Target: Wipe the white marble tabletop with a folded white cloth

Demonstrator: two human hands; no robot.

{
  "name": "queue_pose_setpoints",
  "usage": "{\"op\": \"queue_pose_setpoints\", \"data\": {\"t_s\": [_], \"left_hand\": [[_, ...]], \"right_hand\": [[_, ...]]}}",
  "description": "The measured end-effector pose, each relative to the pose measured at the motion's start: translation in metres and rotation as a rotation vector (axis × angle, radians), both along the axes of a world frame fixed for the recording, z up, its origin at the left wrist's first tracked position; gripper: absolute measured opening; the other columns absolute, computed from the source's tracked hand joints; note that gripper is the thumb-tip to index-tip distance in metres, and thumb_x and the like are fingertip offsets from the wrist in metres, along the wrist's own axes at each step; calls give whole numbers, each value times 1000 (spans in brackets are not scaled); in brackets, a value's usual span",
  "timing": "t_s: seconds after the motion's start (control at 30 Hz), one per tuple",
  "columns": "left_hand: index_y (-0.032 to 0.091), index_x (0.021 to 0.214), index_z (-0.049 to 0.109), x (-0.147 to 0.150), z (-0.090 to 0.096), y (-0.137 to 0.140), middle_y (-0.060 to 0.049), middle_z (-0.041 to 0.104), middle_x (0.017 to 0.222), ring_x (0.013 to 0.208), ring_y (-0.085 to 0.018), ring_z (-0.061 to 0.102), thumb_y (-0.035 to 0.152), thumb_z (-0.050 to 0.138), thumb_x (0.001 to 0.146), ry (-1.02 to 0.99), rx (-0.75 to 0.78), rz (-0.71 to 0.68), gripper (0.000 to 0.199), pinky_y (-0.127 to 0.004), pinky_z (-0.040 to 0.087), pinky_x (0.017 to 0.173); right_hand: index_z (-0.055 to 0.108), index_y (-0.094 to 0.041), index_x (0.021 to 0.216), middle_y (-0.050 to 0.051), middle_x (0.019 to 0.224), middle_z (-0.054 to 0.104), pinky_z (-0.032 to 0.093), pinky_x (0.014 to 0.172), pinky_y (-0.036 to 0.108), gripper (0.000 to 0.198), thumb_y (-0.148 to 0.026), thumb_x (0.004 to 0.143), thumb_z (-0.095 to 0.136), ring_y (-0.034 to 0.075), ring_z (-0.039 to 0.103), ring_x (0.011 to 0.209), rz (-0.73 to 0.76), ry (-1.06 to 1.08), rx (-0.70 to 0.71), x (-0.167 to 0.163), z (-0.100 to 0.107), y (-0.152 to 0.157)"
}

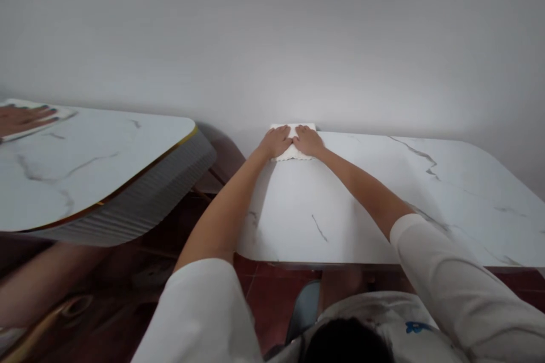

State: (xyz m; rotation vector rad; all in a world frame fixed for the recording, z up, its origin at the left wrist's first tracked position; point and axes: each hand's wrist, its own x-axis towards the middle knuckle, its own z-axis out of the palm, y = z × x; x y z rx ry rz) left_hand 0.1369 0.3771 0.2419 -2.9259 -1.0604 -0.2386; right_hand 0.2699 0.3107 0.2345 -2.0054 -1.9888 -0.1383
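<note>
White cloth (293, 153), one; left hand (277, 142), right hand (308, 140) flat atop, fingers extended; desk (340, 198), far edge; work underway, extent untellable.

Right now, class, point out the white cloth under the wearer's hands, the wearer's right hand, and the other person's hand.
White cloth (293, 153), head view: its uncovered near part.
Wearer's right hand (309, 140), head view: its back.
Other person's hand (22, 119), head view: its back.
</note>
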Motion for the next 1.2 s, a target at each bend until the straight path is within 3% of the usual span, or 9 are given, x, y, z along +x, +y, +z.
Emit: {"op": "queue_pose_setpoints", "data": {"t_s": [0.13,0.27,0.47,0.7,0.83,1.0,1.2], "left_hand": [[9,142,33,-32,-3,-7,-14,36,152,139,-20,32,28,25,90,-4,12,35,57,-37,22,114],[7,144,31,-63,-6,-31,-15,33,153,141,-20,28,28,23,89,22,9,57,59,-36,20,115],[6,144,31,-111,-7,-85,-15,32,154,143,-21,27,31,21,89,10,-14,69,61,-38,19,116],[8,144,33,-145,-7,-158,-16,35,152,142,-25,30,33,26,90,-4,11,127,60,-45,22,116],[6,144,34,-148,-5,-201,-17,34,152,142,-25,31,31,28,90,46,28,197,59,-43,23,116],[4,142,37,-124,1,-246,-16,37,151,140,-25,34,26,30,90,88,29,294,58,-41,26,115],[3,142,38,-83,3,-257,-15,37,151,140,-24,34,22,27,91,59,42,323,56,-39,26,115]], "right_hand": [[45,-7,130,17,144,46,31,109,45,43,-27,95,31,30,39,131,45,16,16,-28,-1,-5],[47,-5,130,17,144,46,31,110,42,45,-28,94,32,29,39,132,36,51,32,-57,-3,-29],[43,-11,137,15,148,42,27,112,46,49,-31,93,34,30,35,136,48,116,50,-104,-3,-86],[38,2,141,20,151,35,22,114,42,55,-27,94,36,31,30,139,114,128,-19,-135,7,-155],[36,3,142,21,151,34,23,114,43,57,-28,94,37,32,30,140,175,105,-47,-134,8,-188],[36,2,143,20,152,33,22,115,42,58,-29,94,35,31,30,141,244,70,-82,-114,8,-218],[36,-1,144,18,152,34,24,115,41,57,-27,94,32,28,30,141,226,60,-91,-80,7,-224]]}}
